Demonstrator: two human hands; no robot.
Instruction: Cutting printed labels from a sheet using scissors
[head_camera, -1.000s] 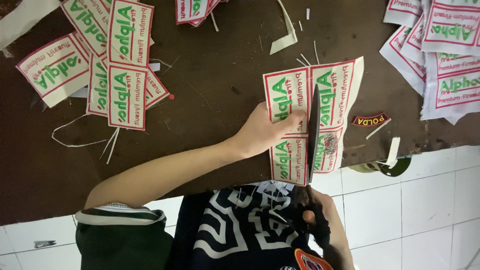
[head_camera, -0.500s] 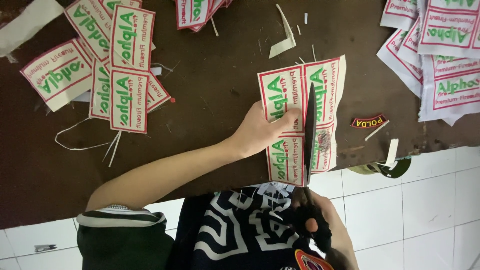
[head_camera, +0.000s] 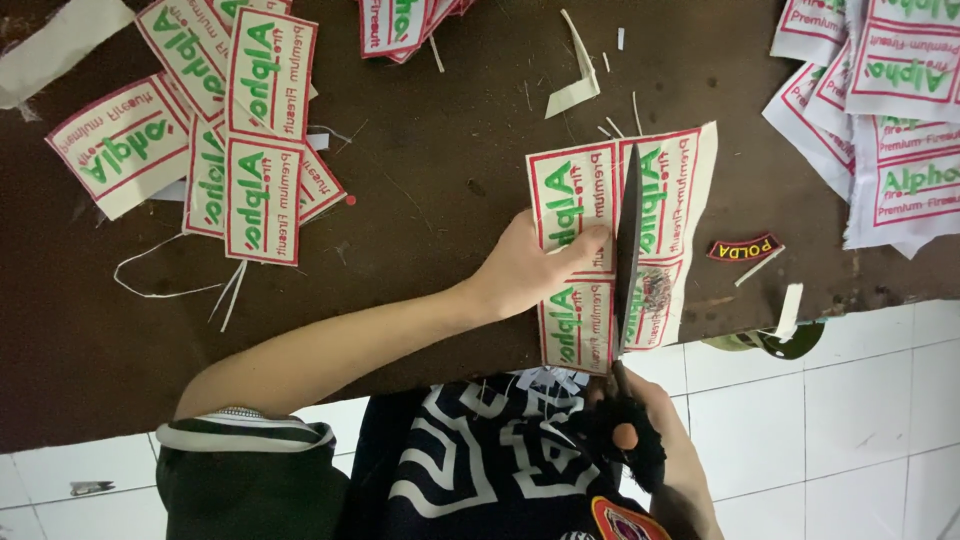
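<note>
1. Scissors (head_camera: 628, 240), black-bladed, lie lengthwise across a sheet of printed cloth labels (head_camera: 620, 245) on a dark brown table (head_camera: 440, 190); blades run btwn two columns of labels, partly closed w/ the sheet in the cut.
2. Right hand (head_camera: 650, 425), low in the head view at the table's near edge, has fingers curled shut around the scissors' dark handles.
3. Left hand (head_camera: 530, 265) rests flat on the sheet's left column, fingers stretched out & pressing the cloth down just beside the blades; forearm reaches in from lower left.
4. Sheet: white w/ red borders & green lettering, four labels visible, near end overhanging the table edge above a white tiled floor (head_camera: 850, 400).
5. Cut single labels (head_camera: 215, 120) lie piled at upper left, well apart from the hands; uncut label stack (head_camera: 890, 120) at upper right.
6. Small dark arched patch (head_camera: 743, 248) sits just right of the sheet; thin white offcuts (head_camera: 580, 70) & threads scattered about the table.
</note>
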